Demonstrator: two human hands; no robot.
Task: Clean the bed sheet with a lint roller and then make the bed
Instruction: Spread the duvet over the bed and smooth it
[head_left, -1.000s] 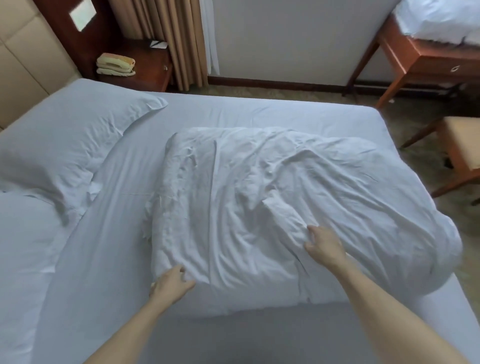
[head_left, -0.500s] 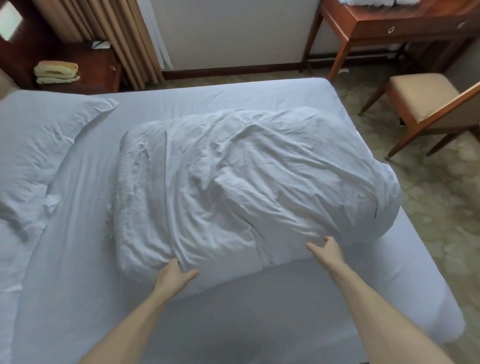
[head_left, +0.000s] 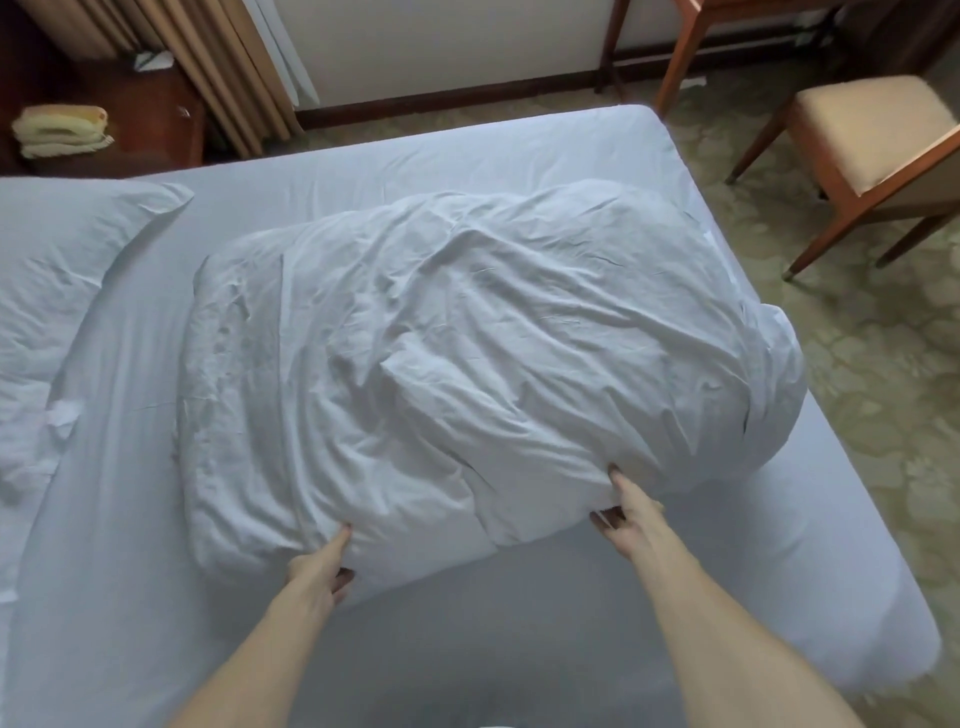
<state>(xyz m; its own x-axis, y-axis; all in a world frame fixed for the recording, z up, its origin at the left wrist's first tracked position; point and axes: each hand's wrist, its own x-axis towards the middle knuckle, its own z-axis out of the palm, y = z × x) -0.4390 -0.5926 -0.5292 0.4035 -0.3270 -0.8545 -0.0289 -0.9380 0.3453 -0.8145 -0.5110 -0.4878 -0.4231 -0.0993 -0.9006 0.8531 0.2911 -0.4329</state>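
Note:
A folded, crumpled white duvet (head_left: 467, 364) lies in a thick bundle on the pale bed sheet (head_left: 467, 623) in the middle of the bed. My left hand (head_left: 319, 569) grips its near edge at the lower left, thumb on top and fingers tucked under. My right hand (head_left: 626, 506) grips the near edge further right, thumb pressed into the fabric and fingers curled beneath. No lint roller is in view.
White pillows (head_left: 62, 270) lie at the left of the bed. A dark wooden nightstand (head_left: 156, 119) with folded towels (head_left: 60, 130) stands at the back left beside curtains (head_left: 223, 67). A wooden chair (head_left: 872, 140) and table legs stand on the patterned floor at the right.
Both hands have closed on the duvet's near edge; earlier they lay spread against it. My view has shifted right and nearer to the bundle.

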